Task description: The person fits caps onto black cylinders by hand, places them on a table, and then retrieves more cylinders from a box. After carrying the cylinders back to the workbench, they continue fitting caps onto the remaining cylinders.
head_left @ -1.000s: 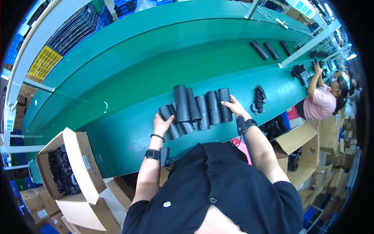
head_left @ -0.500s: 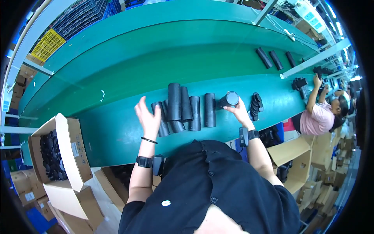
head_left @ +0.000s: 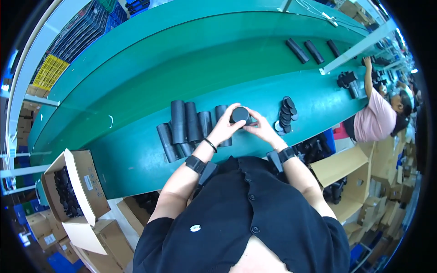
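Black cylinder (head_left: 240, 114): left hand (head_left: 223, 128) and right hand (head_left: 264, 130) are holding it in a shared grip; probably feeling light, stiff, smooth; sides offering surest hold.

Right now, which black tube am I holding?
The black tube between your left hand and right hand, round end toward the camera; the other tubes lie on their sides.
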Demonstrator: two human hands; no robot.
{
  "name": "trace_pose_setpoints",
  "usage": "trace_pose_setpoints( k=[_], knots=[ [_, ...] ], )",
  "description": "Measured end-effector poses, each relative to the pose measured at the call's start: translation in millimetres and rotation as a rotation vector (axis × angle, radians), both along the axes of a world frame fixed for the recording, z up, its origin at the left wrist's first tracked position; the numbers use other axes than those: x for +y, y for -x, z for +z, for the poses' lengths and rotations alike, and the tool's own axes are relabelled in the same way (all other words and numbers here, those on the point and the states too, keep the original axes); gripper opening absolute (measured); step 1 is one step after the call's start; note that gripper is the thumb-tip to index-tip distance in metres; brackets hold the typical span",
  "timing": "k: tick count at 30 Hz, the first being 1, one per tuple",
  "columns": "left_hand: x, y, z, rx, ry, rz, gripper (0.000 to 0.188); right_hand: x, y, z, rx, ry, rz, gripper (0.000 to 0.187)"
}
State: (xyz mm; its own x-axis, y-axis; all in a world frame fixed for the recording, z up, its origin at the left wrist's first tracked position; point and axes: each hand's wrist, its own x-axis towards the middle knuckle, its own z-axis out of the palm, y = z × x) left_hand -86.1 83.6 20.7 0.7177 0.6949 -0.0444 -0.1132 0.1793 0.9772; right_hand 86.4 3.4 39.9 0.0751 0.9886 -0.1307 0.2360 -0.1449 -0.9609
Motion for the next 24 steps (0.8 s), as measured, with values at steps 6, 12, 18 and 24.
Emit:
trace_pose_setpoints(
  k=[6, 12, 18, 24],
  knots=[
    [22, -10, -2, -0.066, 0.308, -0.101, 0.049, 13, -37, 9, 0.672, 0.135, -0.09, 0.041],
    [20, -42, -3, -0.178, 0.383, 0.047, 0.04, 32, -45, 15, 0.524, 0.15, -0.044, 0.038],
    [-2, -52, 3, -0.126, 0.347, 0.132, 0.049, 29, -45, 9, 0.579, 0.235, -0.04, 0.037],
    [-2, -59, 16, -0.155, 0.33, 0.156, 0.054, 31, -52, 11, 0.658, 0.283, -0.03, 0.038]
  ],
)
